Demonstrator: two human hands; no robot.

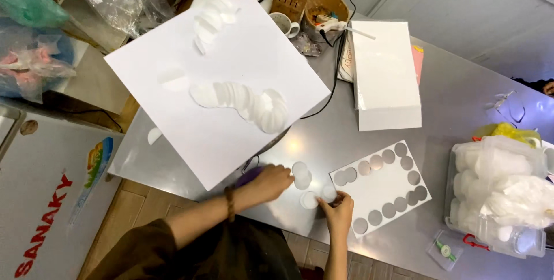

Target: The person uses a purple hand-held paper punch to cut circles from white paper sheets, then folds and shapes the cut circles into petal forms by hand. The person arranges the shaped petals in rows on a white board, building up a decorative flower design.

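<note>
My left hand reaches over the steel table, fingers spread near several loose white paper discs. A beaded bracelet is on that wrist. My right hand is closed on a small dark object at the near corner of a white sheet with round holes cut out. Whether it is a tool I cannot tell. One white disc lies between my two hands.
A large white board carries rows of overlapping white discs. A white box stands behind the holed sheet. A clear bin of white items sits right. A mug and glue gun are at the back.
</note>
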